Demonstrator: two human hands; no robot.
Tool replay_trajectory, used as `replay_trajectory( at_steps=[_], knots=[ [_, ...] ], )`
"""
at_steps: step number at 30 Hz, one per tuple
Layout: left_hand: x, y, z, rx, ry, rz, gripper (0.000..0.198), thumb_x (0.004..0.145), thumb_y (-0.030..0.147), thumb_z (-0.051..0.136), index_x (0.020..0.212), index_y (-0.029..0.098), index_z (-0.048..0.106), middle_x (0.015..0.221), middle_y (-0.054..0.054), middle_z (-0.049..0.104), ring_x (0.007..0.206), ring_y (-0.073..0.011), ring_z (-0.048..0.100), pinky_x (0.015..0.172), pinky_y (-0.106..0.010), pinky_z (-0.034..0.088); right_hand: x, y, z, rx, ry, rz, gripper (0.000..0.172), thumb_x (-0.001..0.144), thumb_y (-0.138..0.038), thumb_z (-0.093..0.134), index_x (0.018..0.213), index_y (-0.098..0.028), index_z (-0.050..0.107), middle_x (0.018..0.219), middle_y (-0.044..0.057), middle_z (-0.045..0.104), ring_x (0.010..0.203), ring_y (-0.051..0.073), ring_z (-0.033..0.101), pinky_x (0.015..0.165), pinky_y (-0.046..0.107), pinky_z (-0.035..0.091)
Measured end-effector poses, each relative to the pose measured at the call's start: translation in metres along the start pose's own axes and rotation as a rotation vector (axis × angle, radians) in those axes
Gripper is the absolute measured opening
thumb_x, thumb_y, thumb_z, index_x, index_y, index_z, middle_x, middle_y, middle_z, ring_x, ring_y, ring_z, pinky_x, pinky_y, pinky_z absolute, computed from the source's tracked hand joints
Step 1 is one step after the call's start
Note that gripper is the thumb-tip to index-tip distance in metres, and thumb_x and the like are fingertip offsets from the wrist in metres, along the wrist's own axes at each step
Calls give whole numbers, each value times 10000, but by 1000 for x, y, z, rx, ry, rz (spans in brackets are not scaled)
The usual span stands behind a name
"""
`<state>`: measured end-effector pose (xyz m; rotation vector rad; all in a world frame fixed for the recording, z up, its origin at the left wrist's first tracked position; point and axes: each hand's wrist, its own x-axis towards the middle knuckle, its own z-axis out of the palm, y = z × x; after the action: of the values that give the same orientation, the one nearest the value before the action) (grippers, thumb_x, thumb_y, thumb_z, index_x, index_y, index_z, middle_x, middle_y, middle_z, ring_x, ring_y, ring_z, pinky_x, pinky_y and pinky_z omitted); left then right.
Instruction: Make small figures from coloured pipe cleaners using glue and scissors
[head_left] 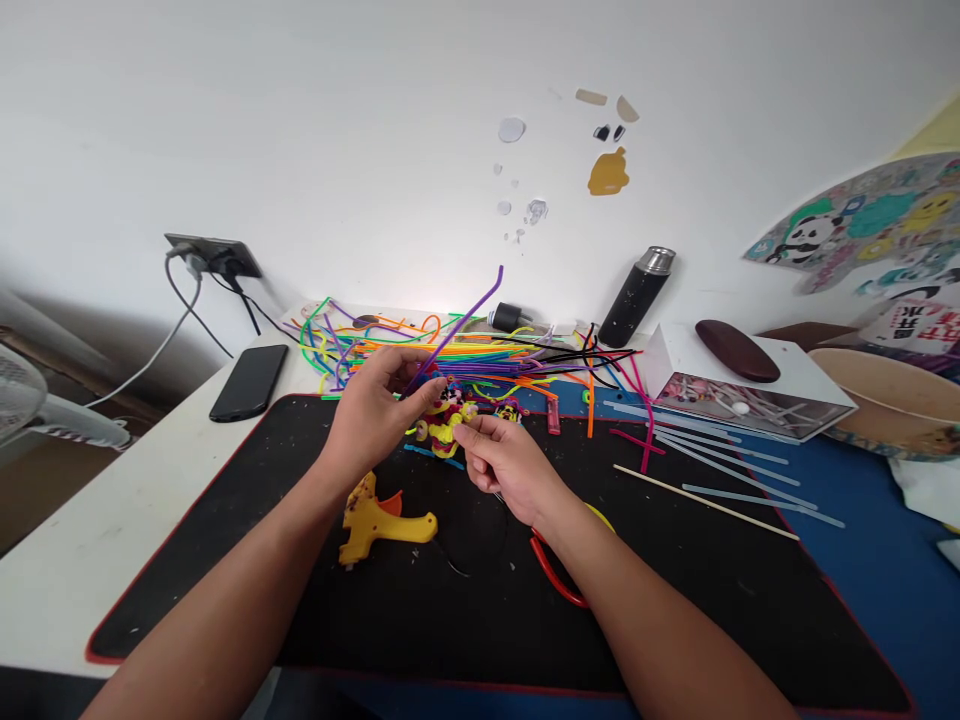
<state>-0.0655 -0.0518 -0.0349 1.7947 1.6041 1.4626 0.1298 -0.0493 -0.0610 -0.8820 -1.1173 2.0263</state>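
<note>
A long purple pipe cleaner (474, 312) slants up and to the right out of my left hand (381, 405), whose thumb and fingers are closed on it. Its tip bends upward in front of the wall. My right hand (504, 455) pinches the edge of a small, mostly yellow figure (442, 428) made of bent pipe cleaners, with some white, black and red on it. The figure sits between both hands, partly covered by my fingers. Just behind my right hand lies another small yellow and black piece (508, 410). A short blue pipe cleaner (435, 456) is under the figure.
Many coloured pipe cleaners (480, 352) lie piled along the wall. A yellow glue gun (386, 525) rests on the black mat (480, 620). Glue sticks (739, 465) and a wooden stick (705, 501) are at right, near a white box (795, 390) and black flask (637, 298). A phone (249, 382) lies left.
</note>
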Motion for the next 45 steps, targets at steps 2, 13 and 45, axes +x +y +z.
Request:
replay_trajectory(
  at_steps=[2,13,45],
  knots=[
    [0,-1,0,5,-3,-6,341,887,440,768,1135,213,709,955,-46,697,837,-207,668,745,-347,562,0,0,0,2,-1,-1,512,692,-565,914,775,-204,560,507,-104,475,384,57,392,385,212,156],
    [3,2,-3,-50,-17,-80,381,842,470,785,1111,211,712,927,-38,706,831,-210,674,734,-328,555,-1,0,0,1,-8,1,515,678,-575,920,799,-196,593,506,-103,478,386,57,388,387,213,154],
    [41,-29,8,651,-418,-111,334,850,555,648,774,261,788,740,-84,769,741,-302,695,650,-337,426,-10,-40,-17,127,64,-203,487,686,-554,923,793,-193,615,535,-100,445,406,55,359,400,216,152]
  ],
)
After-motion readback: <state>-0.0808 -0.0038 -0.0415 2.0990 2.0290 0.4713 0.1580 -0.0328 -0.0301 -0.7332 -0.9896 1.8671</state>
